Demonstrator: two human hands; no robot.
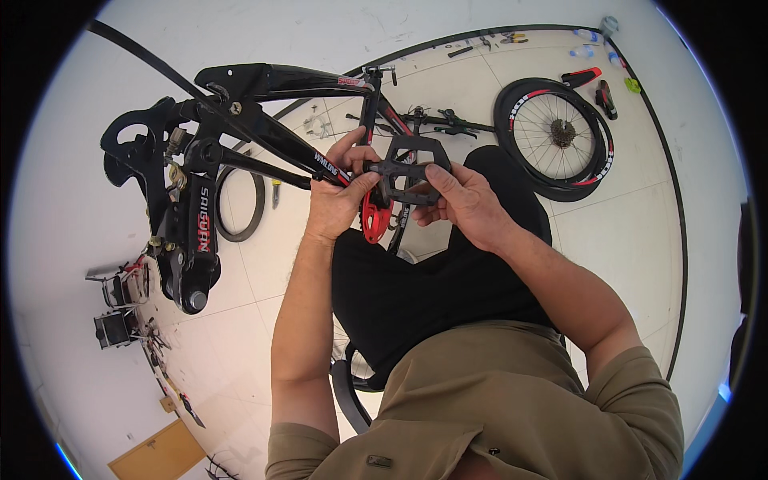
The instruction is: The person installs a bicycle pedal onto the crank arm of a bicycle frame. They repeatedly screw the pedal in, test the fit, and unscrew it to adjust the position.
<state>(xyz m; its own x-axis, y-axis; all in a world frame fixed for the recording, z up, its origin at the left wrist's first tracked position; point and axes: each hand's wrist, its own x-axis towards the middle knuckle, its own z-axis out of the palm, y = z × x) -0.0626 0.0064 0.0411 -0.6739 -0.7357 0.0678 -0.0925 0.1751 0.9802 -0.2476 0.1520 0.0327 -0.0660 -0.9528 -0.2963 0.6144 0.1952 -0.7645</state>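
A black platform bicycle pedal (412, 143) sits between my two hands in the middle of the view. My right hand (472, 204) grips its outer edge, with the thumb on top and the fingers curled beneath. At its inner end, my left hand (344, 188) has fingers and thumb closed around the axle; the joint with the crank is mostly hidden. Just below lies a red chainring part (374, 222). The black bicycle frame (300, 140) runs from upper left to behind my left hand.
A repair-stand clamp (196, 220) holds the frame at left. Wheels (560, 132) lie on the floor at right, near a saddle (606, 100). A loose tyre (240, 208) rests at left. Handlebars (452, 122) lie beyond my hands, tools (488, 40) along the far wall.
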